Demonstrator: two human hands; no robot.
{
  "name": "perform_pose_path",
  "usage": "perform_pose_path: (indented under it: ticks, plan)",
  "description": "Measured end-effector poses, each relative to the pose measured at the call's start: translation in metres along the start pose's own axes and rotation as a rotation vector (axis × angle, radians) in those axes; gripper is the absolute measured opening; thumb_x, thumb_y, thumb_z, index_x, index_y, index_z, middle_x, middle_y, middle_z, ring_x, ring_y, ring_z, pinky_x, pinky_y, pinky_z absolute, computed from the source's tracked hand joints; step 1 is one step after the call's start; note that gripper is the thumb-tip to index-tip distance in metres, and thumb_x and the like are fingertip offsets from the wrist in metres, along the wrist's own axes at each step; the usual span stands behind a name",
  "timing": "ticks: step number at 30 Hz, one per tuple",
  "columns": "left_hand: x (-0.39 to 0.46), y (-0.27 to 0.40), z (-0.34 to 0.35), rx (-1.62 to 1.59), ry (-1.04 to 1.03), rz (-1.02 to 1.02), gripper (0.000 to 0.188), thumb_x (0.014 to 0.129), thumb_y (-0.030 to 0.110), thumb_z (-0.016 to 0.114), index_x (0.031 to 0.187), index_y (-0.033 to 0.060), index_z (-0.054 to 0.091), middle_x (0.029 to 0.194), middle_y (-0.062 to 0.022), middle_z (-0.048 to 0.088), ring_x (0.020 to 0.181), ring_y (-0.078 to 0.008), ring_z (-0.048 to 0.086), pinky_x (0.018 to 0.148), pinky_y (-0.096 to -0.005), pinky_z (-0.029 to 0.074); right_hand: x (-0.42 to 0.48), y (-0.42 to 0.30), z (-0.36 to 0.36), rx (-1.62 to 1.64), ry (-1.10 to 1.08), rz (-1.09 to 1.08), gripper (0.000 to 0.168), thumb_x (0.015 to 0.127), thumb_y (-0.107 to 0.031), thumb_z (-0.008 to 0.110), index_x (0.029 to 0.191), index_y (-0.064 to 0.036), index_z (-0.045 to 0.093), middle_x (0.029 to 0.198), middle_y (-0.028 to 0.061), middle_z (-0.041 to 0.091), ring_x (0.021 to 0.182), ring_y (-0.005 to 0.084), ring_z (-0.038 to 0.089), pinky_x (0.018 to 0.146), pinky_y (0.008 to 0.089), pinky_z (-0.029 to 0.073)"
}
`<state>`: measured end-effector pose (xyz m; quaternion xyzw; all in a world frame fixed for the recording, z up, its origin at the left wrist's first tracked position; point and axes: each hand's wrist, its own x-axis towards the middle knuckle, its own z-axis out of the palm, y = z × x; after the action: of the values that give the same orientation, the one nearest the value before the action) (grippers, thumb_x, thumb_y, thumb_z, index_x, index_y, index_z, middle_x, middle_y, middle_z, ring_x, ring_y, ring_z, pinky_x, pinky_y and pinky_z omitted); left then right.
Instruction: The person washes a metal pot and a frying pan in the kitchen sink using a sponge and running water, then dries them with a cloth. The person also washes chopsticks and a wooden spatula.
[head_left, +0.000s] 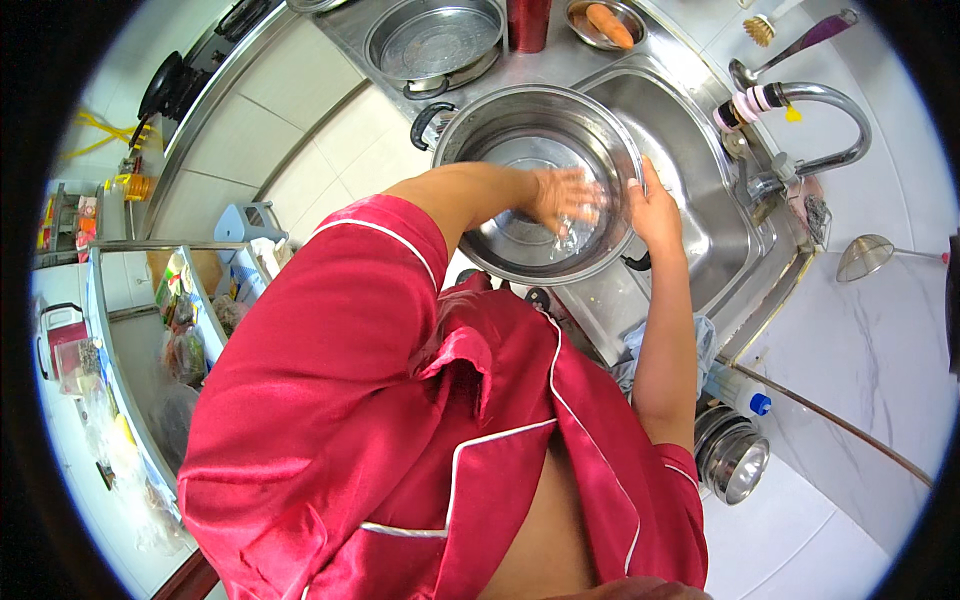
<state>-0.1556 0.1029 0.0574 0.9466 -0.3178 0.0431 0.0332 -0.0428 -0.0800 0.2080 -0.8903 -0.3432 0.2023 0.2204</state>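
Note:
A large stainless steel pot (469, 142) with black side handles is held tilted at the edge of the sink. Clear water (566, 240) lies in its bottom and looks stirred up. My left hand (566, 196) is inside the pot at the water, back upward, its fingers spread and blurred by motion; I see nothing held in it. My right hand (656, 210) grips the pot's rim on the sink side, the thumb at the rim and the fingers along the outside. The pot hides part of the counter and the floor.
Right of the pot lies the steel sink basin (697, 180) with its curved faucet (847, 150). Behind stand a wide steel pan (435, 45), a red container (528, 26) and a bowl (574, 15) with a carrot (610, 26). Steel bowls (731, 457) and a blue-capped bottle (739, 390) are at lower right.

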Motion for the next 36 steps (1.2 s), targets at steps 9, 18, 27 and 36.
perform_pose_path:
  ticks: [9,18,27,36]
  plan:
    - [-0.071,-0.045,-0.099,0.764,-1.028,-0.185,0.086,0.079,0.065,0.040,0.142,0.0105,0.020,0.150,-0.0038,0.008,0.139,-0.0184,-0.002,0.112,-0.0367,-0.005,-0.003,-0.005,-0.005,-0.084,0.013,-0.066,0.048,0.090,-0.029,0.043,0.136,-0.021,0.034,0.102,0.0171,0.062,0.093,0.0353,0.059,0.082,0.0438,0.045]
    - [-0.049,0.085,-0.119,-1.048,-1.282,-0.784,0.063,0.092,0.051,0.026,0.136,0.0069,0.035,0.139,-0.0126,0.036,0.127,-0.0286,0.032,0.104,-0.0381,0.024,-0.009,-0.017,-0.004,-0.176,0.032,-0.016,0.046,0.091,-0.028,0.041,0.136,-0.020,0.035,0.101,0.0143,0.063,0.093,0.0337,0.060,0.080,0.0447,0.046]
    - [-0.071,0.066,-0.117,-0.697,-1.178,-0.399,0.054,0.093,0.038,0.030,0.138,0.0089,0.031,0.143,-0.0147,0.030,0.132,-0.0282,0.025,0.108,-0.0394,0.018,-0.010,-0.015,-0.006,-0.144,0.015,-0.040,0.045,0.090,-0.027,0.042,0.135,-0.020,0.037,0.100,0.0143,0.063,0.093,0.0328,0.060,0.080,0.0440,0.046]
    - [-0.057,-0.031,-0.079,0.962,-1.056,-0.252,0.068,0.089,0.039,0.033,0.144,0.0140,0.002,0.150,-0.0016,-0.010,0.138,-0.0179,-0.012,0.109,-0.0414,-0.013,0.001,-0.003,-0.002,-0.081,0.008,-0.070,0.049,0.088,-0.029,0.046,0.136,-0.022,0.035,0.094,0.0191,0.063,0.090,0.0353,0.059,0.081,0.0425,0.044]
